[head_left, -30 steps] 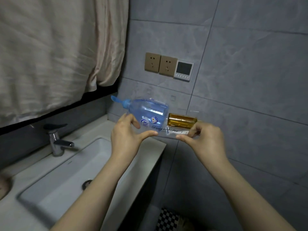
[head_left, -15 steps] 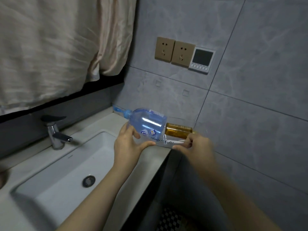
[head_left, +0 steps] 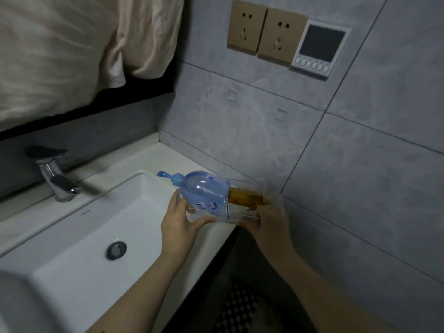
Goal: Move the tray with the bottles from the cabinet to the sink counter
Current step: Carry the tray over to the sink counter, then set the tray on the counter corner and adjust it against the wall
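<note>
While I watched from the faucet (head_left: pixel 56 179) side across the sink (head_left: pixel 79 236), the left hand (head_left: pixel 179 224) was closed on the left end of the clear tray (head_left: pixel 236 216), at the right front corner of the sink counter (head_left: pixel 144 159). It looked thin and slippery, so both ends needed support. The blue bottle (head_left: pixel 203 191) and amber bottle (head_left: pixel 247 197) could roll. The right hand (head_left: pixel 269 223) pinched the right end beside the grey tiled wall (head_left: pixel 360 164).

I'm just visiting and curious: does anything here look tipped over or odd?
Yes. The blue bottle lies on its side in the clear tray, nozzle toward the tap, and the amber bottle beside it looks to lie flat too. Both hands, left and right, hold the tray over the counter's end. Nothing appears spilled.
</note>
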Action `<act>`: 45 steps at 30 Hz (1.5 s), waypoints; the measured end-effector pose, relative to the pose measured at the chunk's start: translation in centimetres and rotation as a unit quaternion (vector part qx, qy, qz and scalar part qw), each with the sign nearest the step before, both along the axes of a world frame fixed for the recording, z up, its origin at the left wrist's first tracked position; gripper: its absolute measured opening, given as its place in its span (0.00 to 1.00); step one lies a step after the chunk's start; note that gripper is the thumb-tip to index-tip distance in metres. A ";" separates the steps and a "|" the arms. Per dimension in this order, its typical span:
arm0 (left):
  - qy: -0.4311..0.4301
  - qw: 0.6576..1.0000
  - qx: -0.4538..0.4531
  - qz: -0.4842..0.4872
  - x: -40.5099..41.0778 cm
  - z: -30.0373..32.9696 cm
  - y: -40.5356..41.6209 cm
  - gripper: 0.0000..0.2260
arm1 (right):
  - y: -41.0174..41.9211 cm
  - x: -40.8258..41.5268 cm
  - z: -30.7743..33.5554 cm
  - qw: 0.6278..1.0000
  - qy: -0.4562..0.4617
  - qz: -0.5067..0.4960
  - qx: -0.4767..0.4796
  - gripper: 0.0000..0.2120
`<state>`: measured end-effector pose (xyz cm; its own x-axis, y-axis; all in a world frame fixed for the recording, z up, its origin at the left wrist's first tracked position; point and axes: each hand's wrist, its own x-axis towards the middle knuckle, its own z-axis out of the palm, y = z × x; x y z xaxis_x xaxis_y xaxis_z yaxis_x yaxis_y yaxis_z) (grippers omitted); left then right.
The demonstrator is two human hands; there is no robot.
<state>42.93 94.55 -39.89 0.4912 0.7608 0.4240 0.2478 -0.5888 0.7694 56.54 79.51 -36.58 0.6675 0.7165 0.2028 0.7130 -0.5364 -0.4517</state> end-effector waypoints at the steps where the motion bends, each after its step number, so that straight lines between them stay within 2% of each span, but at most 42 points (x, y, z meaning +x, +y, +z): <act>1: 0.005 1.000 -0.003 0.001 0.3 -0.7 0.2 0.37 | 0.2 0.4 -0.7 1.000 0.003 0.001 -0.002 0.12; 9: 0.064 0.998 -0.027 0.013 2.3 -5.1 1.2 0.37 | 1.5 2.4 -5.7 1.000 0.005 0.005 0.005 0.13; 15: 0.097 0.994 -0.049 0.020 2.8 -7.3 1.4 0.29 | 1.8 2.8 -8.4 1.000 0.003 0.001 -0.010 0.11; 19: 0.099 0.993 -0.066 0.019 3.1 -8.5 1.5 0.32 | 2.0 3.0 -9.8 1.000 -0.003 -0.002 -0.022 0.11; 25: 0.128 0.987 -0.092 0.039 3.0 -10.0 1.6 0.28 | 2.4 2.9 -11.0 1.000 0.014 0.006 -0.022 0.16; 28: 0.138 0.985 -0.096 0.040 2.8 -10.5 1.6 0.28 | 2.5 2.9 -11.8 0.999 0.019 0.006 -0.041 0.12; 37: 0.136 0.984 -0.108 0.029 2.6 -10.7 1.7 0.32 | 2.6 2.7 -12.8 0.999 0.009 -0.002 -0.048 0.11; 45: 0.184 0.977 -0.107 0.027 2.8 -10.9 2.5 0.30 | 2.9 3.2 -13.2 0.999 0.012 -0.002 -0.034 0.10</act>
<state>45.71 97.03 -50.81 0.5379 0.8411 0.0556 0.5561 -0.4037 0.7265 59.75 82.39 -49.74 0.6741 0.7256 0.1384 0.7006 -0.5685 -0.4312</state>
